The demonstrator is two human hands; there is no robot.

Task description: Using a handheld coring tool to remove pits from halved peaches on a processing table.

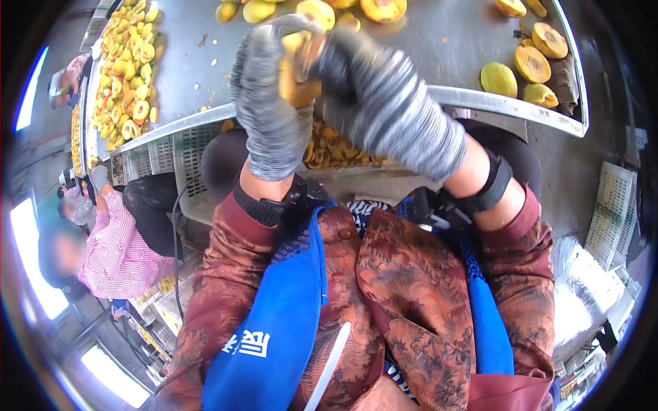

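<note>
My left hand, in a grey knitted glove, is closed around a yellow-orange piece of fruit, blurred by motion. Pressed close against it, my right hand, gloved alike, grips a dark object whose kind the blur hides. Both hands are over the near edge of a metal table. Beyond them lie a halved fruit with a brown centre and a whole yellow-green fruit. More halves and a yellow-green fruit lie at the table's right corner.
A heap of cut yellow fruit pieces covers the table's left end. Below my hands is a container of fruit pieces. A plastic crate stands under the table, another at right. A person in a pink striped top sits at left.
</note>
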